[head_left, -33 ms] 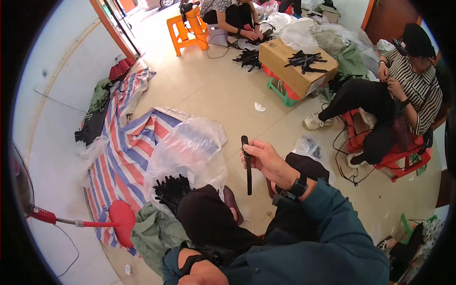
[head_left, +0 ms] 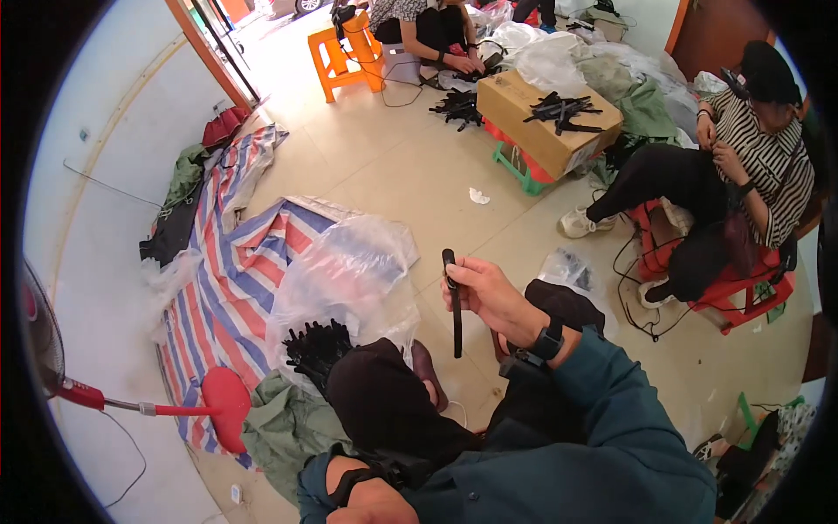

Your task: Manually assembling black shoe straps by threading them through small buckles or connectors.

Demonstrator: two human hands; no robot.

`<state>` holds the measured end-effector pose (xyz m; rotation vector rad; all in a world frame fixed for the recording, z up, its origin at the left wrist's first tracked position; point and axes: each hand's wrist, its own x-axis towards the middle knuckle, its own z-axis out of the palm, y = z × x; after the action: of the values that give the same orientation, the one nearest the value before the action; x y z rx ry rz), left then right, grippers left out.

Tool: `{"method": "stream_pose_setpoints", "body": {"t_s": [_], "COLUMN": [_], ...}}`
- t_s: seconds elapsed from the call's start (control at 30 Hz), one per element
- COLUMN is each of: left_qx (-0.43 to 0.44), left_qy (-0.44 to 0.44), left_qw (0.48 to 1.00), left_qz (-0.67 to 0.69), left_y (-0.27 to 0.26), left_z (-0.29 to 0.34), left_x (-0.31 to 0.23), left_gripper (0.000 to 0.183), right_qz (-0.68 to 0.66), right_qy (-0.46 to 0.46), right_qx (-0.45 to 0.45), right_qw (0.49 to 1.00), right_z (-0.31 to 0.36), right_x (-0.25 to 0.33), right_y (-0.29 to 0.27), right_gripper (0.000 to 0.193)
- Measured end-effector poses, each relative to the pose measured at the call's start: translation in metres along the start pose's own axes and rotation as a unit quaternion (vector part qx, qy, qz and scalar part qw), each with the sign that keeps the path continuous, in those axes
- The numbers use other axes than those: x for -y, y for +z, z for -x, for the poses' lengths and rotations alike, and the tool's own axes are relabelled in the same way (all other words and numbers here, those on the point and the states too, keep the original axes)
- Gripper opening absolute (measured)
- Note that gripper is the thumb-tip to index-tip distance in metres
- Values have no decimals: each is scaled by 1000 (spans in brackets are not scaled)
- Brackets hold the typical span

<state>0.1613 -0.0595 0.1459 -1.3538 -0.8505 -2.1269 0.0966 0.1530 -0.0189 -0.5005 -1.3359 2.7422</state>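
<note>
My right hand (head_left: 484, 293) is raised in front of my knees, a dark watch on its wrist. Thumb and fingers pinch a slim black strip (head_left: 456, 319) near its upper end, and the strip hangs almost straight down. Of my left hand (head_left: 375, 506), only a part shows at the lower edge, beyond a black band at the wrist; its fingers are out of sight. A bundle of similar black strips (head_left: 319, 354) lies beside my left knee, partly on a clear plastic bag (head_left: 349, 271).
A striped tarp (head_left: 209, 306) and green cloth (head_left: 292, 419) lie at left, near a red-based fan (head_left: 225, 409). Ahead, a cardboard box (head_left: 524, 118) carries black strips. One person (head_left: 759, 166) sits at right; another (head_left: 428, 35) sits beyond an orange stool (head_left: 345, 61). Cables (head_left: 642, 314) lie at right.
</note>
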Motion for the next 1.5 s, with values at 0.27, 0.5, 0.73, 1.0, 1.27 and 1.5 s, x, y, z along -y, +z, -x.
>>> {"method": "stream_pose_setpoints", "body": {"t_s": [0.27,0.5,0.73,1.0,1.27,1.5], "left_qx": [149,-49,132,265,24,-96], "left_qy": [6,287,85,42,-464,-685], "left_qw": [988,947,984,903,760,617], "left_qz": [-26,-135,-82,-336,-455,-377], "left_y": [13,67,58,-30,-196,-328], "left_z": [6,10,31,57,93,219], "left_x": [-35,-56,-101,-119,-118,-80], "left_gripper": [28,27,10,6,6,10], "right_qz": [-136,-71,-27,60,13,109], "right_qy": [95,17,43,96,192,269], "right_qx": [126,82,52,-33,45,33], "right_qw": [978,994,997,993,980,956], "right_z": [-4,-15,-26,-15,-3,-20], "right_x": [-20,-17,-37,-106,-140,-187], "right_y": [8,6,-33,-33,-3,27], "right_gripper": [14,20,18,9,15,19]}}
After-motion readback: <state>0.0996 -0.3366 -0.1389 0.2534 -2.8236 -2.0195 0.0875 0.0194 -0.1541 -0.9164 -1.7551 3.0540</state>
